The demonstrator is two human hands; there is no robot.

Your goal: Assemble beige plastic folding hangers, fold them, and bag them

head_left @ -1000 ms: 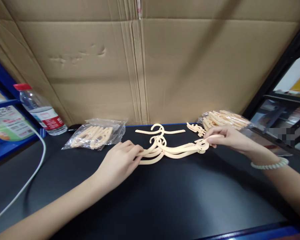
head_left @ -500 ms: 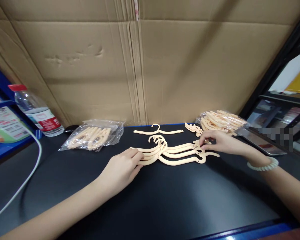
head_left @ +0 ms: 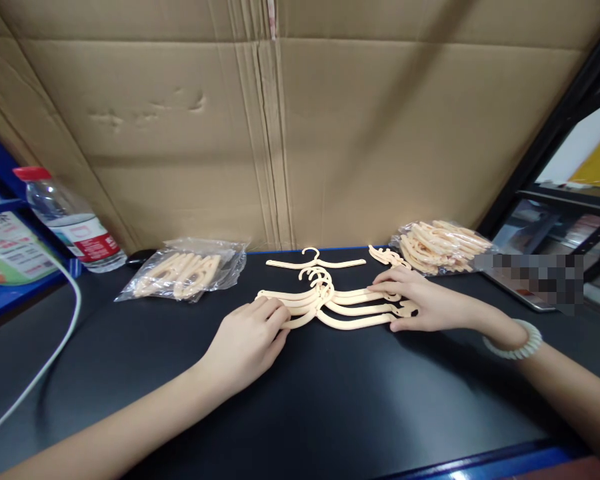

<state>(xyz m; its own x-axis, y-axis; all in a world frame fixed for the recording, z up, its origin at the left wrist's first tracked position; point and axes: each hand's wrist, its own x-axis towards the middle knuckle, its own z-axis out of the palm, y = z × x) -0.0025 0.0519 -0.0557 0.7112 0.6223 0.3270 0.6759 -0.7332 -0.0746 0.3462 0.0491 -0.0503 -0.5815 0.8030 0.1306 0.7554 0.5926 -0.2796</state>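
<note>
Several cream plastic clothes hangers (head_left: 355, 325) lie overlapped in a row on the black tabletop, with their hooks bunched at the middle. My left hand (head_left: 253, 333) has its fingers closed round the left arms of these hangers. At the other side my right hand (head_left: 425, 300) spans their right ends, thumb on the near hanger and fingertips at the far one. Small notched end pieces show partly under its palm, the rest hidden. A single hanger (head_left: 340, 264) lies apart behind the row. Small loose cream pieces (head_left: 387, 256) lie beyond my right hand.
A clear bag of cream parts (head_left: 180, 273) lies at left, and a fuller bag (head_left: 440, 247) at back right. A red-capped bottle (head_left: 87, 233) leans at far left near a white cable (head_left: 75, 320). A phone-like flat device (head_left: 523, 290) lies at right. A cardboard wall (head_left: 180, 133) stands behind.
My right hand has moved left and nearer, from pinching at the end pieces to spanning the hangers' right ends. The curved tip that stuck out there is now hidden. My left hand stays.
</note>
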